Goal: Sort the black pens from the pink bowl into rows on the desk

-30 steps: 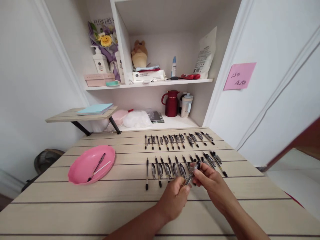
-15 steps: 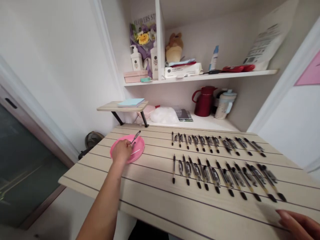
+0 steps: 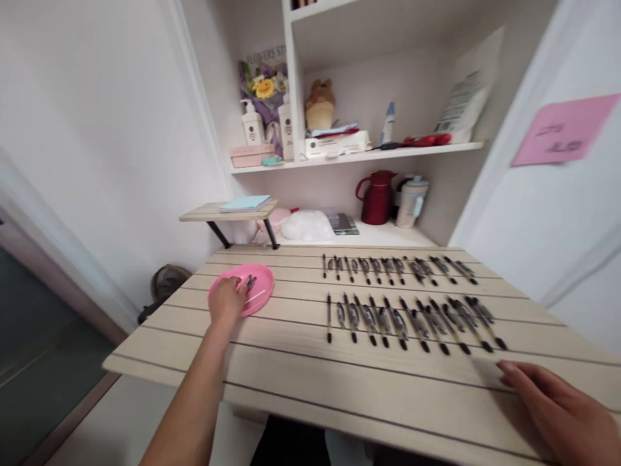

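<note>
My left hand (image 3: 228, 299) is over the left part of a pink plate (image 3: 266, 299), with its thumb and index finger slightly apart. Small dark-and-clear pen pieces (image 3: 250, 283) lie on the plate just beyond the fingertips, beside a thin white stick (image 3: 255, 296). At the lower right, my right hand (image 3: 557, 401) is low over the table with bent fingers pinched together; anything between them is hidden. Two rows of disassembled pens lie on the table: a back row (image 3: 388, 270) and a front row (image 3: 400, 323), with black-tipped refills alternating with clear barrels.
The slatted wooden table (image 3: 301, 382) has a small raised stand (image 3: 198, 212) with blue paper at its back left. Behind are a red thermos jug (image 3: 377, 199), a pale tumbler (image 3: 411, 202) and a white plastic bag (image 3: 308, 225). Above runs a loaded shelf (image 3: 417, 150).
The pen piece that stuck up from my left fingers now lies low on the plate. My right hand has come further into view from the lower right. The camera view has shifted right.
</note>
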`<state>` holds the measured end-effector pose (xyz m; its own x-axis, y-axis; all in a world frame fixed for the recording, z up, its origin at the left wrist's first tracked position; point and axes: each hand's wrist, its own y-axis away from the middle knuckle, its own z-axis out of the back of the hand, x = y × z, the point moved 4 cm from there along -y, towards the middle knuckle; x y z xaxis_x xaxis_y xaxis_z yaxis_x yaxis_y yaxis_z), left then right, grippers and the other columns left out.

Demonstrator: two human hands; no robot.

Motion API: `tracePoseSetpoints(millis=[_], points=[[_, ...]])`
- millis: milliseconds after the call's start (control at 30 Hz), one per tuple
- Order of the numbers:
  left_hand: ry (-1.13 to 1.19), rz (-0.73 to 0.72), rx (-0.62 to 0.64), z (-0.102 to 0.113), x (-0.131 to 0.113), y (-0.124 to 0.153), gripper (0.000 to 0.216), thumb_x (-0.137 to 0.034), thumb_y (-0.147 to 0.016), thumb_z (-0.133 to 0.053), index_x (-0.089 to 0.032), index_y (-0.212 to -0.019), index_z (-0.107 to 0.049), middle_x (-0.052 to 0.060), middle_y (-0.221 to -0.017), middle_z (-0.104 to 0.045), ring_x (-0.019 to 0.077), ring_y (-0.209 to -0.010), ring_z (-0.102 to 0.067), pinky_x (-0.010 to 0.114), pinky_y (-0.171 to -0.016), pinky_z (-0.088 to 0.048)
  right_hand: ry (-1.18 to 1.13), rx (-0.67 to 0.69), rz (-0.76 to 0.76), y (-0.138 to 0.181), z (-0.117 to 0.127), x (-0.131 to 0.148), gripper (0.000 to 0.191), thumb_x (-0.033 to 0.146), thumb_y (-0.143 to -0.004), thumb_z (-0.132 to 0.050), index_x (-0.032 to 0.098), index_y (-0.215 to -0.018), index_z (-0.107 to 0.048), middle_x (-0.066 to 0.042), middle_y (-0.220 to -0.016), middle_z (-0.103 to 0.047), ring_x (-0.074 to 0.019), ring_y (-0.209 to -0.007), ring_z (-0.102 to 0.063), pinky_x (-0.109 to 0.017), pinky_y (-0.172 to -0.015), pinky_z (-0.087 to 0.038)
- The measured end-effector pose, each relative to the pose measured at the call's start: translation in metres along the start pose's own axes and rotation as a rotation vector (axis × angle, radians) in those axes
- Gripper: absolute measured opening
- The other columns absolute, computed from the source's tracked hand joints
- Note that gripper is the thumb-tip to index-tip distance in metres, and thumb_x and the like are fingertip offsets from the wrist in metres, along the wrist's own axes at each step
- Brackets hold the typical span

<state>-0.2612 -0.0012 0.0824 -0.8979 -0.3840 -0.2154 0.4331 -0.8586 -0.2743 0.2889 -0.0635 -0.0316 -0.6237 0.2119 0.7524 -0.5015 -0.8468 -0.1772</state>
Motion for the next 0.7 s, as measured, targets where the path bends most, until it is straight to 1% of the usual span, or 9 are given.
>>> tracePoseSetpoints(millis=[33,67,133,233,333,433,533,600,700], points=[[0.033,-0.059,-0.037,0.0,-0.006,0.008,0.034,-0.033,-0.081,-0.038,-0.017,-0.103,-0.059,0.011,-0.106,-0.06,0.0225,-0.098,-0.054,0.029,-0.076,-0.04,0.011,0.033,-0.001,0.002,0.002,0.007,0.028,0.053,-0.067,-0.05,0.031,-0.076,-0.063,-0.004,-0.077,-0.069,-0.0277,-0.078,-0.062,-0.038,-0.069,-0.044],[0.098,-0.141,-0.104,0.001,-0.014,0.018,0.032,-0.032,-0.081,-0.039,-0.017,-0.1,-0.059,0.009,-0.104,-0.06,0.0216,-0.097,-0.054,0.028,-0.077,-0.04,0.024,0.022,-0.008,0.001,0.005,0.011,0.03,0.053,-0.069,-0.048,0.029,-0.078,-0.063,-0.004,-0.076,-0.069,-0.0274,-0.077,-0.062,-0.038,-0.069,-0.044],[0.246,-0.331,-0.165,-0.003,-0.033,0.039,0.028,-0.031,-0.081,-0.04,-0.016,-0.095,-0.059,0.008,-0.098,-0.061,0.0196,-0.092,-0.055,0.028,-0.077,-0.042,0.09,-0.012,0.026,-0.008,0.01,0.014,0.032,0.05,-0.07,-0.047,0.024,-0.081,-0.062,-0.005,-0.077,-0.069,-0.0269,-0.075,-0.061,-0.036,-0.068,-0.044],[0.41,-0.591,-0.139,-0.015,-0.067,0.075,0.023,-0.03,-0.081,-0.042,-0.016,-0.09,-0.059,0.006,-0.089,-0.062,0.0186,-0.087,-0.056,0.03,-0.078,-0.043,0.249,-0.068,0.098,-0.031,0.015,0.009,0.03,0.043,-0.073,-0.044,0.02,-0.081,-0.062,-0.007,-0.079,-0.068,-0.0256,-0.073,-0.061,-0.034,-0.064,-0.042],[0.482,-0.76,-0.051,-0.022,-0.103,0.107,0.02,-0.027,-0.083,-0.041,-0.018,-0.089,-0.058,0.005,-0.086,-0.061,0.0179,-0.084,-0.055,0.031,-0.077,-0.043,0.385,-0.036,0.125,-0.051,0.012,0.008,0.03,0.039,-0.075,-0.042,0.018,-0.077,-0.062,-0.01,-0.076,-0.068,-0.0252,-0.07,-0.061,-0.032,-0.06,-0.039],[0.533,-0.861,0.086,-0.026,-0.134,0.134,0.019,-0.024,-0.083,-0.04,-0.019,-0.088,-0.058,0.005,-0.085,-0.06,0.017,-0.082,-0.055,0.03,-0.074,-0.043,0.458,0.034,0.133,-0.063,0.0,0.014,0.031,0.039,-0.075,-0.041,0.016,-0.073,-0.062,-0.013,-0.072,-0.067,-0.0261,-0.069,-0.061,-0.031,-0.057,-0.037],[0.588,-0.927,0.206,-0.028,-0.158,0.156,0.019,-0.022,-0.083,-0.04,-0.02,-0.087,-0.059,0.005,-0.085,-0.061,0.0171,-0.082,-0.055,0.03,-0.073,-0.043,0.482,0.049,0.134,-0.067,-0.011,0.02,0.026,0.035,-0.074,-0.044,0.016,-0.069,-0.061,-0.016,-0.072,-0.066,-0.0261,-0.07,-0.06,-0.03,-0.056,-0.036],[0.64,-0.946,0.273,-0.03,-0.172,0.166,0.019,-0.021,-0.082,-0.042,-0.019,-0.085,-0.06,0.006,-0.084,-0.061,0.0174,-0.082,-0.054,0.03,-0.073,-0.042,0.473,0.043,0.144,-0.068,-0.014,0.022,0.022,0.03,-0.073,-0.044,0.016,-0.067,-0.06,-0.016,-0.071,-0.066,-0.0252,-0.069,-0.06,-0.029,-0.056,-0.035],[0.757,-0.925,0.397,-0.034,-0.192,0.176,0.017,-0.02,-0.079,-0.044,-0.018,-0.082,-0.061,0.007,-0.083,-0.06,0.017,-0.08,-0.054,0.028,-0.071,-0.042,0.445,0.025,0.154,-0.069,-0.011,0.024,0.02,0.026,-0.073,-0.043,0.016,-0.067,-0.06,-0.014,-0.069,-0.066,-0.0232,-0.068,-0.06,-0.028,-0.056,-0.035]])
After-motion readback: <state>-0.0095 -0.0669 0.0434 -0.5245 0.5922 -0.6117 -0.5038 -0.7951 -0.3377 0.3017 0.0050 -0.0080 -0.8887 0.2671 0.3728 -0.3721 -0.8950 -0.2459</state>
